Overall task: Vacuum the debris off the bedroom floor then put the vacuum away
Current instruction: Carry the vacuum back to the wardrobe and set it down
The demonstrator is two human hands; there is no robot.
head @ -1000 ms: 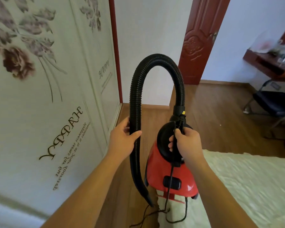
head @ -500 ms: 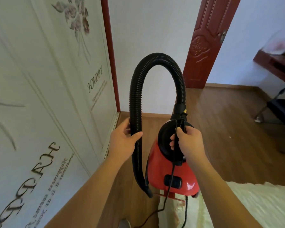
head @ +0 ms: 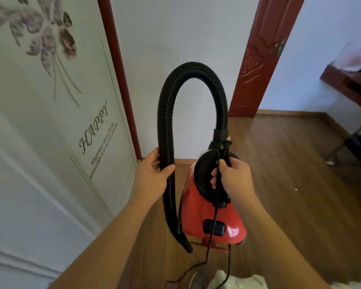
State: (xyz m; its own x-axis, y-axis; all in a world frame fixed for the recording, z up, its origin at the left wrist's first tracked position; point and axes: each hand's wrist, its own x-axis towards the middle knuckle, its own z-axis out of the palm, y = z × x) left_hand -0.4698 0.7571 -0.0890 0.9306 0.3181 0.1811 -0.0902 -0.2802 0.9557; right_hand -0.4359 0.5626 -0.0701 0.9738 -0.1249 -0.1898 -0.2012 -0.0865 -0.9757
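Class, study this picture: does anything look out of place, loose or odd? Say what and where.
The black power cord hangs loose below the red vacuum, trailing unwound toward the wood floor, though the right hand grips its upper end together with the vacuum. A small white speck lies on that floor to the right.

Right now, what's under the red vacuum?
Wood floor, the dangling black cord and a white fabric edge. The floor straight beneath the vacuum is hidden by its body.
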